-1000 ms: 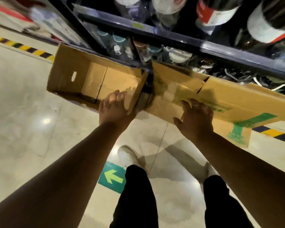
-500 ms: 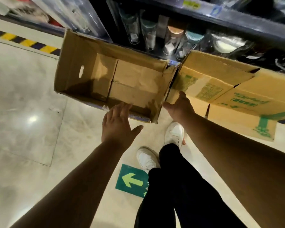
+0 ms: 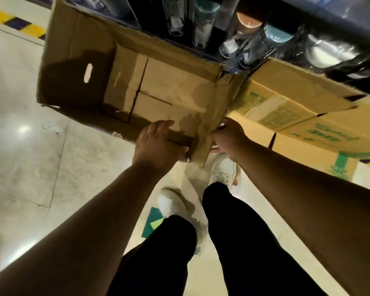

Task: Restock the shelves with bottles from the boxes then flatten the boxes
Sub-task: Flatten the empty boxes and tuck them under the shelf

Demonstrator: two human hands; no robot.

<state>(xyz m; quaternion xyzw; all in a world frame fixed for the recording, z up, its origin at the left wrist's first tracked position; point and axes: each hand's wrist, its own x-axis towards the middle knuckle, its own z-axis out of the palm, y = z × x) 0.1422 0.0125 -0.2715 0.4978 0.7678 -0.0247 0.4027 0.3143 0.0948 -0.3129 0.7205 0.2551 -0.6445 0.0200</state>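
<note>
From the head view, an empty open box (image 3: 126,82) is held up in front of the shelf bottles (image 3: 201,22), its opening facing the camera and a handle slot in its left wall. The left hand (image 3: 156,146) grips the near wall beside the box's lower right corner, fingers inside and thumb outside. The right hand (image 3: 229,137) pinches the right wall at that corner with curled fingers. A green-printed box (image 3: 286,107) sits just to the right, above the pale floor (image 3: 30,157).
</note>
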